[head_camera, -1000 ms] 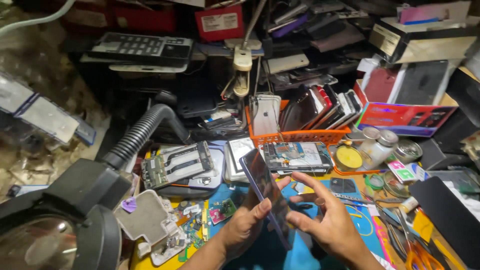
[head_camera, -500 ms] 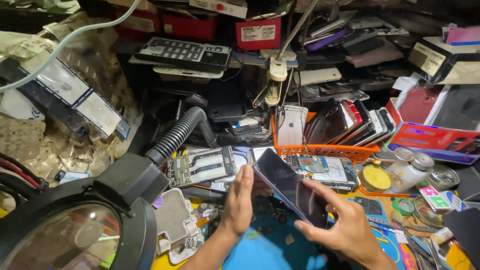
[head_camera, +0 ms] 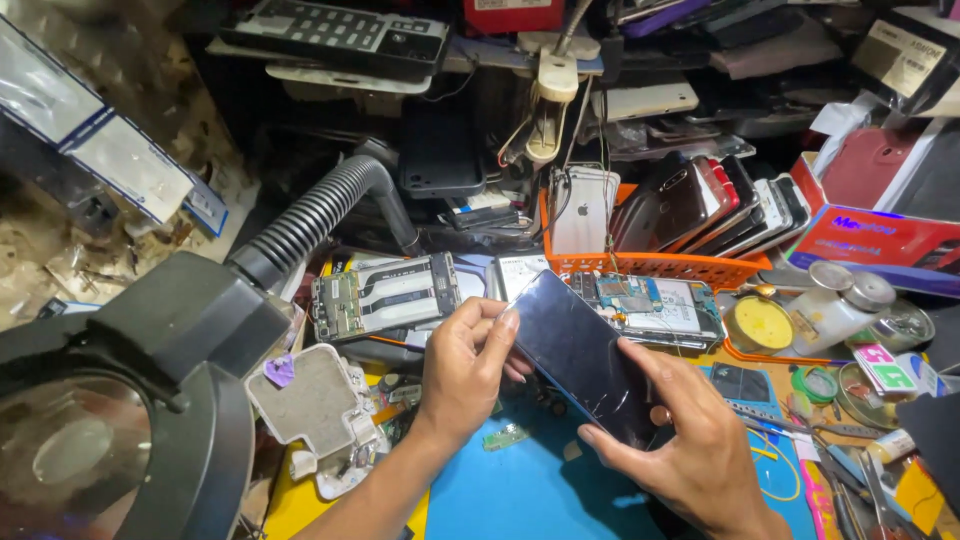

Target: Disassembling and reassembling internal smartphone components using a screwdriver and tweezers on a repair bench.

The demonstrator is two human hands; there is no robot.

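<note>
You hold a dark phone (head_camera: pixel 585 360) tilted above the blue mat (head_camera: pixel 520 495), glass side toward you, and both hands are clamped on it: your left hand (head_camera: pixel 465 365) grips its upper left edge with the fingers curled round the side, and your right hand (head_camera: pixel 690 450) pinches the lower right end, thumb on the glass. The phone looks whole and shut from this side, with no gap showing along the edges that you can see, so the opening of it does not appear to have begun; its back is hidden, so you cannot tell whether anything is loose there. Just behind it lie two opened phones with their boards bare, one (head_camera: pixel 385 295) to the left and one (head_camera: pixel 650 305) to the right, next to the orange basket (head_camera: pixel 650 265) of upright handsets. Small loose parts lie on the mat under your hands. No tool is in either hand; judged from this, you are at the inspecting stage and the real work is still ahead.
</note>
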